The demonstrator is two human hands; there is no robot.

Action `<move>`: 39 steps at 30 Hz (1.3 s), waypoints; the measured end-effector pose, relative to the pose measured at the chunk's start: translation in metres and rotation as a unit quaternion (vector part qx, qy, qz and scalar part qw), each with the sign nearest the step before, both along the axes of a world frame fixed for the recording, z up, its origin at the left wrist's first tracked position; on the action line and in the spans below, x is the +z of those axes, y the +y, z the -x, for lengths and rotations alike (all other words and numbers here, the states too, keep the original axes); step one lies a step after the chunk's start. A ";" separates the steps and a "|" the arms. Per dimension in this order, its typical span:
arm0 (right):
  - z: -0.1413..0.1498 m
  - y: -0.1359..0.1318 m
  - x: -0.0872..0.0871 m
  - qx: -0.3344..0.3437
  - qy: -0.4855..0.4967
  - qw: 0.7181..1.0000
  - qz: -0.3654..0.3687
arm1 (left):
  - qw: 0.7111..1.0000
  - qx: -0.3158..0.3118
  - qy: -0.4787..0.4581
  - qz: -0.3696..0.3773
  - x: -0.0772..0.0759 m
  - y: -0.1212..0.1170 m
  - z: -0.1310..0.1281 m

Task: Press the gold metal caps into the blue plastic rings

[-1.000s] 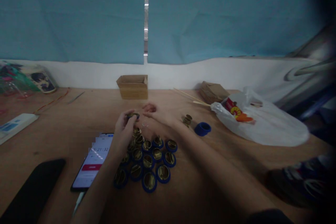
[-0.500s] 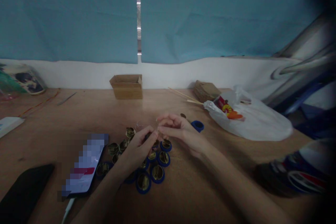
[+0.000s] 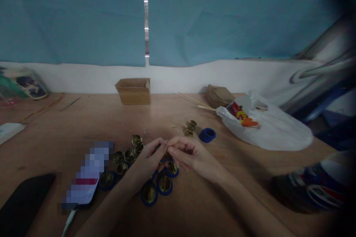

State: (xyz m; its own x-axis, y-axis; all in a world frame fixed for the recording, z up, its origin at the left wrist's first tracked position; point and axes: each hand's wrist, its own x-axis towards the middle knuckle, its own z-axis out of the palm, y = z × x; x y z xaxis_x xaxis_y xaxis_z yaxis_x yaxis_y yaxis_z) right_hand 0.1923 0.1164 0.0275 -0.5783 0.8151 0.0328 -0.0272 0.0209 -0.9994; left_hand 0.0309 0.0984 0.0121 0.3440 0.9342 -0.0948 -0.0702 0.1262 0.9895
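Note:
My left hand (image 3: 151, 159) is closed, thumb against fingers, around a small round brass-coloured piece (image 3: 158, 148), mostly hidden by the fingers. My right hand (image 3: 191, 155) meets it there, its thumb and fingers pinched together at the left fingertips; what they grip is hidden. Under and in front of the hands lie several round brass-coloured pieces with blue rims (image 3: 149, 193). Left of my left hand is a group of brass-coloured pieces without visible blue rims (image 3: 129, 154). Beyond my right hand stand a stack of blue rings (image 3: 207, 135) and a few brass-coloured pieces (image 3: 191, 125).
A phone (image 3: 91, 177) on a white cable and a black flat object (image 3: 27, 203) lie left. An open cardboard box (image 3: 135, 94) stands at the back. A white plastic bag (image 3: 280, 129), a brown paper packet (image 3: 219, 96) and a drink bottle (image 3: 308, 189) are at right.
My right hand has come back from near the far brass-coloured pieces to join my left hand. Both hands have moved right and nearer, over the blue-rimmed pieces. The view has shifted slightly right.

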 end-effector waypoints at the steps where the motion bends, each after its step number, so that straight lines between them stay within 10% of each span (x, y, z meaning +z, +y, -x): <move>1: -0.001 0.000 0.000 0.003 -0.002 1.000 0.001 | 1.000 0.005 -0.002 0.008 0.000 0.000 -0.001; 13: -0.016 0.014 0.001 -0.093 0.137 0.984 0.072 | 0.994 -0.038 -0.009 -0.099 0.000 -0.002 0.013; 39: -0.013 0.009 0.000 -0.046 0.036 0.998 -0.002 | 0.968 0.127 0.003 -0.218 -0.003 0.000 -0.004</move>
